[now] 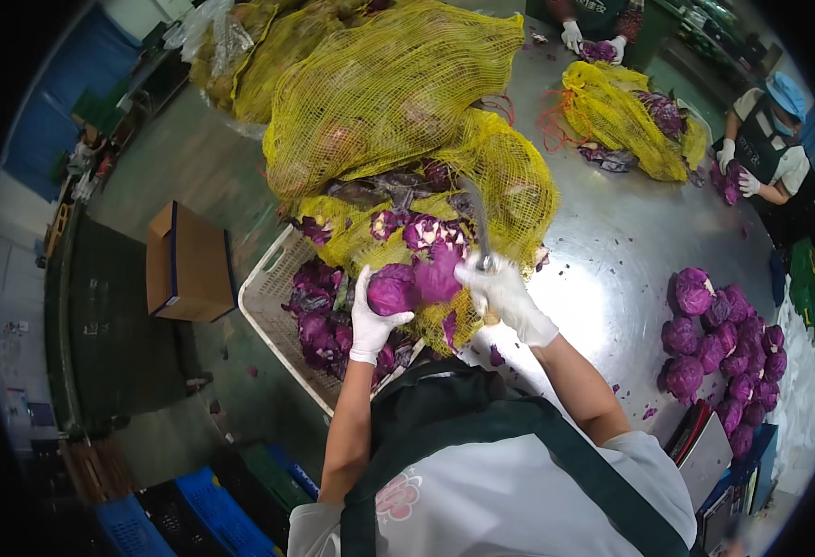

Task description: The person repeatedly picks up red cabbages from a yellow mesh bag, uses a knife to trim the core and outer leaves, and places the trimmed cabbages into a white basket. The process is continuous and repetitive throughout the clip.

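Observation:
My gloved left hand (373,320) holds a red cabbage (393,289) from its left side, above a white plastic crate (275,278) of loose purple leaves. A purple leaf, blurred by motion (439,271), is just right of that head. In my gloved right hand (505,292) is a knife with a curved metal blade (479,216), its handle end showing below the palm. Cut cabbage leaves and stem pieces (432,233) lie beyond both hands on yellow mesh netting (373,254). Large yellow mesh sacks (393,97) of cabbages are piled behind them.
Several red cabbages (710,351) are grouped on the metal table (588,292) at right. Another yellow mesh sack (623,125) lies at the far side. Two co-workers handle cabbages at the table's far and right edges. A cardboard box (192,271) stands left of the crate.

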Tool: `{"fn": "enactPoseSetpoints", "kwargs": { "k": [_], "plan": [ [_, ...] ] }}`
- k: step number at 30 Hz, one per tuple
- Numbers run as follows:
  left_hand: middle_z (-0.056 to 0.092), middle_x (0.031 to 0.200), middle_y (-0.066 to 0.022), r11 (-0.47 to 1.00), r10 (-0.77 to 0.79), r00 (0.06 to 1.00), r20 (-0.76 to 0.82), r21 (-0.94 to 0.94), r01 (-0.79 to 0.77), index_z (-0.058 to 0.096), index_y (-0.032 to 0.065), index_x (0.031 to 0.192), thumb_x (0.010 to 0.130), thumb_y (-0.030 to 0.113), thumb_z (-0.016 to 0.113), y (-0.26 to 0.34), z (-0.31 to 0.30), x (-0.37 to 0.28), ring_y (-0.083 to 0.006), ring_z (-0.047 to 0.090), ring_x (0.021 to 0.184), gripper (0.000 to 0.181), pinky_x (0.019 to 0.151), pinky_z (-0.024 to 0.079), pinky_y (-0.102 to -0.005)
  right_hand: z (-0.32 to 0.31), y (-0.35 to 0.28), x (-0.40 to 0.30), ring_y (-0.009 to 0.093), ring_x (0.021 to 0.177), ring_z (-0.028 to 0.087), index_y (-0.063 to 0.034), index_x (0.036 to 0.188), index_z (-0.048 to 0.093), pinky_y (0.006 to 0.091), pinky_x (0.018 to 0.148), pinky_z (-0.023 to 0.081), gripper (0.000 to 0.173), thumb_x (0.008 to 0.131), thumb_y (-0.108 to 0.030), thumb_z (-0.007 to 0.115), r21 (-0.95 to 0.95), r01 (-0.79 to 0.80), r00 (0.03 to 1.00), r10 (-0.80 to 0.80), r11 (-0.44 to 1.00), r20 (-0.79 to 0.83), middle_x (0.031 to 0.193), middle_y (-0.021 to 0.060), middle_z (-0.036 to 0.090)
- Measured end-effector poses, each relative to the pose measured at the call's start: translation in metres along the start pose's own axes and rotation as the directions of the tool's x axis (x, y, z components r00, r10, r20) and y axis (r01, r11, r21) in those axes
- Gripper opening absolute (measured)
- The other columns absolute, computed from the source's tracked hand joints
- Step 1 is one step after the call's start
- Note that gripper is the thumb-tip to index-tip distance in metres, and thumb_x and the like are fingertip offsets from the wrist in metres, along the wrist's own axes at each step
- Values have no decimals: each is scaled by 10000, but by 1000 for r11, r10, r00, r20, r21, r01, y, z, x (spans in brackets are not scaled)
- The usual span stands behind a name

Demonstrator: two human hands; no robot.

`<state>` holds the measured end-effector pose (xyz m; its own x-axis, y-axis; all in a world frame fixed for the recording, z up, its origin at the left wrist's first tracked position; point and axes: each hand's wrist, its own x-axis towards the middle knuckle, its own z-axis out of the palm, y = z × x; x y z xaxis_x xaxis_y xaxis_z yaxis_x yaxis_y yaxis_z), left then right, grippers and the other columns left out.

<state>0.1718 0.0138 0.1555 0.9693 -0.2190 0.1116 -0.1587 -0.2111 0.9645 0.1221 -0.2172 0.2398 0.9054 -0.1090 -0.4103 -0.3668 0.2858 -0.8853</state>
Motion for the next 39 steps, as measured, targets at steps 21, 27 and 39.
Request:
{"fn": "enactPoseSetpoints", "kwargs": {
  "k": [21,27,39],
  "plan": [
    [495,1326,-145,947,201,963,178,216,-238,357,43,1390,455,123,908,36,34,-9,-304,489,1223,1088,1040,390,-383,-12,11,-12,37,448,398,-81,1044,587,223,413,321,304,805,-176,751,-273,-125,991,131,954,3,704,-14,580],
    [504,1315,-140,855,295,915,275,351,-381,400,39,1357,474,105,875,36,45,-3,-324,479,1212,1005,1031,394,-393,-27,54,4,98,688,578,-69,1091,577,245,606,475,372,774,-107,767,-73,235,970,-239,969,-53,1084,68,638],
    [511,1307,-131,987,57,959,278,127,-96,355,12,1373,501,125,910,17,55,-3,-242,504,1200,1039,1051,380,-349,-26,79,32,98,460,509,1,1058,571,243,453,431,356,923,-327,597,-47,218,922,-221,975,-317,817,96,693]
  ]
}}
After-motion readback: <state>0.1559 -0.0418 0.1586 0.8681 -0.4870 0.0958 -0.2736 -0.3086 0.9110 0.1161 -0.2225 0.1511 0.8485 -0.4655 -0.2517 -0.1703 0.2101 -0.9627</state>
